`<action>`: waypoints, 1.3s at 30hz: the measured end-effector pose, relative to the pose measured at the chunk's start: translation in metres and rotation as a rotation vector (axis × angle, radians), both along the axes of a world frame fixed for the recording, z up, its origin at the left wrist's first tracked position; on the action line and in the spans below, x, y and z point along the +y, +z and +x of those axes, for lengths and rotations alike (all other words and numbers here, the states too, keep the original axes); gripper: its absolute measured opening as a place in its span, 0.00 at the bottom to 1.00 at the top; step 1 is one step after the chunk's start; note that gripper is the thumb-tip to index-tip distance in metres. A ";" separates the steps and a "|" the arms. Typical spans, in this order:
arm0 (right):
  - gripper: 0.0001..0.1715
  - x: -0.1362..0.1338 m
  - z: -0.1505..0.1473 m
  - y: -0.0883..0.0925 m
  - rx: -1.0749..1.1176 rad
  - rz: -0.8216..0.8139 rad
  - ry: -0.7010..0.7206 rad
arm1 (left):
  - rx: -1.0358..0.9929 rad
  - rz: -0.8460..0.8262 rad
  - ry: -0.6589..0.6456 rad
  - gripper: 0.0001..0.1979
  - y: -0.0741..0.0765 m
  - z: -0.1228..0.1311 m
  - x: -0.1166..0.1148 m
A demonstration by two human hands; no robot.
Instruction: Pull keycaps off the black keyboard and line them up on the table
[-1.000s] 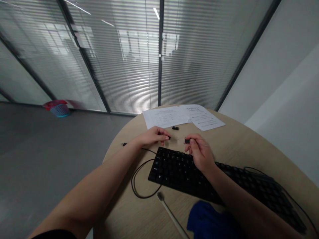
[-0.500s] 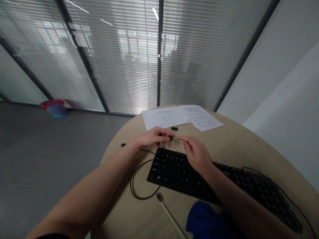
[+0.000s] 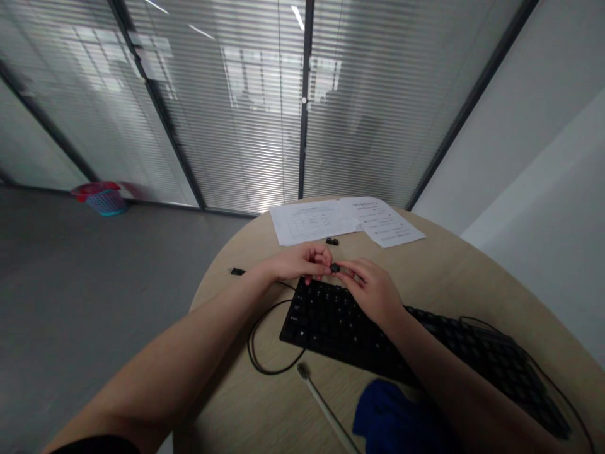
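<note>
A small black keycap (image 3: 335, 268) is pinched between the fingertips of both hands, just above the far edge of a black keyboard (image 3: 331, 315). My left hand (image 3: 307, 260) comes in from the left, its fingers curled and closed on the keycap's left side. From the right, my right hand (image 3: 371, 287) grips the other side with thumb and forefinger, its wrist over the keyboard. Two more loose black keycaps (image 3: 332, 241) lie on the table beyond the hands. My right forearm hides part of the keyboard's middle.
Printed papers (image 3: 316, 222) lie at the table's far edge. A toothbrush (image 3: 326, 407) and a blue cloth (image 3: 401, 419) are near me. The keyboard's cable (image 3: 255, 362) loops at left, with a USB plug (image 3: 237, 271). A basket (image 3: 106, 200) stands on the floor by the glass wall.
My right hand has closed its fingers on the keycap, which my left hand alone held before. The keycap has moved slightly right and nearer to me.
</note>
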State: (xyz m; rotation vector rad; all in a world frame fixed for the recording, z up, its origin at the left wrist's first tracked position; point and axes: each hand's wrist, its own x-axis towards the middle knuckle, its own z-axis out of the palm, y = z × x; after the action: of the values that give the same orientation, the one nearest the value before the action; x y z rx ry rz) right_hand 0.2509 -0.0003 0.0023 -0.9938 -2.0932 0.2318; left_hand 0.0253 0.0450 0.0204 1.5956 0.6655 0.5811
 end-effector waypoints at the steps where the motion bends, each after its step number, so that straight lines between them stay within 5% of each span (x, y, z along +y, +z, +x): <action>1: 0.11 0.000 0.000 0.000 0.013 0.001 -0.005 | -0.005 0.003 0.002 0.15 -0.001 0.001 0.000; 18: 0.09 0.002 0.000 -0.004 0.059 -0.009 -0.020 | 0.072 0.141 0.046 0.14 -0.006 0.004 0.004; 23: 0.13 0.000 -0.003 0.000 0.123 -0.115 -0.138 | 0.280 0.422 0.163 0.12 -0.006 -0.005 0.007; 28: 0.15 0.000 0.005 0.022 0.071 -0.222 -0.176 | 0.535 0.597 0.194 0.11 -0.003 -0.013 0.008; 33: 0.11 0.034 0.023 0.039 -0.210 -0.362 -0.165 | 0.570 0.637 0.172 0.14 0.002 -0.013 0.009; 39: 0.10 0.103 0.020 0.027 -0.448 -0.410 -0.287 | 0.578 0.611 0.171 0.15 0.001 -0.017 0.011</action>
State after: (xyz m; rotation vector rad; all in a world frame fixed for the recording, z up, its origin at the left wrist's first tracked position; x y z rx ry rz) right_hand 0.2710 0.1022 0.0297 -1.7066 -2.3094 0.3222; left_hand 0.0082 0.0559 0.0218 2.3334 1.1340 0.4670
